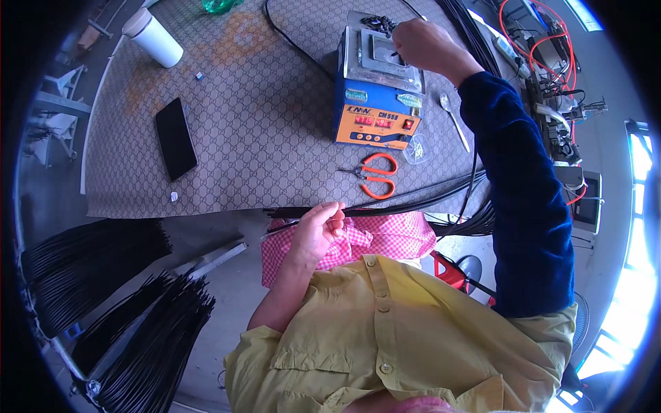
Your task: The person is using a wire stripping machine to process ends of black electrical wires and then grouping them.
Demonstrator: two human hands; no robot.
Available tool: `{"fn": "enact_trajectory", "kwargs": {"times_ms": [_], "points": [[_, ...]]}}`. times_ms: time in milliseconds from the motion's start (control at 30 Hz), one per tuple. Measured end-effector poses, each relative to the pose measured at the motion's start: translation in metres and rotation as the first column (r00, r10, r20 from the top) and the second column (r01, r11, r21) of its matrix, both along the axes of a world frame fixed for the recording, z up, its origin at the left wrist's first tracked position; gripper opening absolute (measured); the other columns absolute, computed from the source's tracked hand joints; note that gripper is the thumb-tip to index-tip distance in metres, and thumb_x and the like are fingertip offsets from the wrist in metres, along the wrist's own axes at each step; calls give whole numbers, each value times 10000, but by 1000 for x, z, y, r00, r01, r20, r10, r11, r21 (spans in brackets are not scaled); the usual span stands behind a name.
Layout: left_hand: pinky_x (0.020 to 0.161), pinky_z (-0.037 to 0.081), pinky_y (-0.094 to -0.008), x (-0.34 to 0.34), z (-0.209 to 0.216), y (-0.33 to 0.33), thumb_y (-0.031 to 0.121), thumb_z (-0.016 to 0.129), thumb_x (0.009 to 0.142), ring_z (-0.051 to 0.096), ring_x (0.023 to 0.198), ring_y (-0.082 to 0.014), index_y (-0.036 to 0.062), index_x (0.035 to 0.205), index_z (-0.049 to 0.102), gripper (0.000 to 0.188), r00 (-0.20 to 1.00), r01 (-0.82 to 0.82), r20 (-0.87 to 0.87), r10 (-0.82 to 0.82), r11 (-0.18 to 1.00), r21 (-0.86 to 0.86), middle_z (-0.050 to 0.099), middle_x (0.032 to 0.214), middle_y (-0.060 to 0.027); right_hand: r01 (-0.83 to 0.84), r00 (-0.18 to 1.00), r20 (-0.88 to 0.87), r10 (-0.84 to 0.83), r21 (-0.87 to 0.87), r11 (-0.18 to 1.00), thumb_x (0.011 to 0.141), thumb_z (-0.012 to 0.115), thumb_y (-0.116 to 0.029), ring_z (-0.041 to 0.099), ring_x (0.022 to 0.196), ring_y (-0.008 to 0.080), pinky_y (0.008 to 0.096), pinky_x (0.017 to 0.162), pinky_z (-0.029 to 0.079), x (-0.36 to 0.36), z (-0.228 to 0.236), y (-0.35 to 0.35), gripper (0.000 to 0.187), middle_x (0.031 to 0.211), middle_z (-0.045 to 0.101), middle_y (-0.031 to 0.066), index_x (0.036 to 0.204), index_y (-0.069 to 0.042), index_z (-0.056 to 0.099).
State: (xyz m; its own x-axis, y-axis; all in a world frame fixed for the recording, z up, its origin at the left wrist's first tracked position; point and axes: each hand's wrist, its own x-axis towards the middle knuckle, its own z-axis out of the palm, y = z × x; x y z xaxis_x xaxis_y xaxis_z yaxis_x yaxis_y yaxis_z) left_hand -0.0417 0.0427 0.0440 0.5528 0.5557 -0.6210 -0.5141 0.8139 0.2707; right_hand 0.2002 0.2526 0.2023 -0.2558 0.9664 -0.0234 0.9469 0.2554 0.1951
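Note:
A blue and orange solder pot (375,113) with red lit displays and a grey metal top stands at the back of the table. Over its top, my right hand (423,45) is closed, fingers pointing down to the metal basin (389,51). A thin dark tip shows under those fingers; what it belongs to is hidden. My left hand (320,230) is closed in a pinch at the table's front edge, above pink checked cloth (403,230). A fine pale strand seems to run from it, too thin to name. Orange-handled cutters (379,180) lie between hand and pot.
A bundle of black cables (441,196) runs along the front edge. A spoon (454,122) and a small clear dish (416,149) lie by the pot. A phone (176,139) and white tumbler (153,38) are at left. More black cables (148,344) hang at lower left.

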Motion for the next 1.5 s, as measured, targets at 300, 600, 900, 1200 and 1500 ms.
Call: {"fn": "enact_trajectory", "kwargs": {"times_ms": [300,600,900,1200,1500], "points": [[514,396,-225,1,0,1,138,521,827,475,587,-95,-2,893,565,160,1000,5,-1,-5,1000,-9,539,695,-30,-56,998,19,56,3,998,706,473,-45,584,695,279,376,639,456,5,-5,3,127,712,592,149,680,-13,592],[509,392,-223,0,1,1,138,520,830,476,591,-97,-6,895,563,163,1000,-4,-7,4,1000,-14,537,691,-32,-13,999,-31,14,12,1000,688,478,-42,585,673,287,375,628,459,2,3,-1,119,683,589,156,677,-11,592],[507,391,-220,0,3,1,133,519,830,476,585,-96,-5,889,561,156,1000,-5,0,5,1000,-19,537,688,-32,-53,996,72,52,-1,999,667,491,-34,588,666,291,367,620,469,0,2,0,111,704,599,157,684,-13,598],[504,389,-221,0,1,1,129,524,825,476,583,-95,-5,880,567,151,1000,-10,6,10,1000,-14,539,684,-31,-95,989,117,94,7,995,652,523,-47,599,704,285,371,646,480,0,-6,6,91,704,601,146,685,-12,599],[508,395,-219,-1,2,1,140,529,826,481,592,-95,-1,885,561,156,1000,-7,15,8,1000,-26,537,696,-29,-9,975,-220,-15,-109,994,691,572,-124,561,540,203,311,515,440,18,8,1,139,604,583,109,722,6,611]]}}
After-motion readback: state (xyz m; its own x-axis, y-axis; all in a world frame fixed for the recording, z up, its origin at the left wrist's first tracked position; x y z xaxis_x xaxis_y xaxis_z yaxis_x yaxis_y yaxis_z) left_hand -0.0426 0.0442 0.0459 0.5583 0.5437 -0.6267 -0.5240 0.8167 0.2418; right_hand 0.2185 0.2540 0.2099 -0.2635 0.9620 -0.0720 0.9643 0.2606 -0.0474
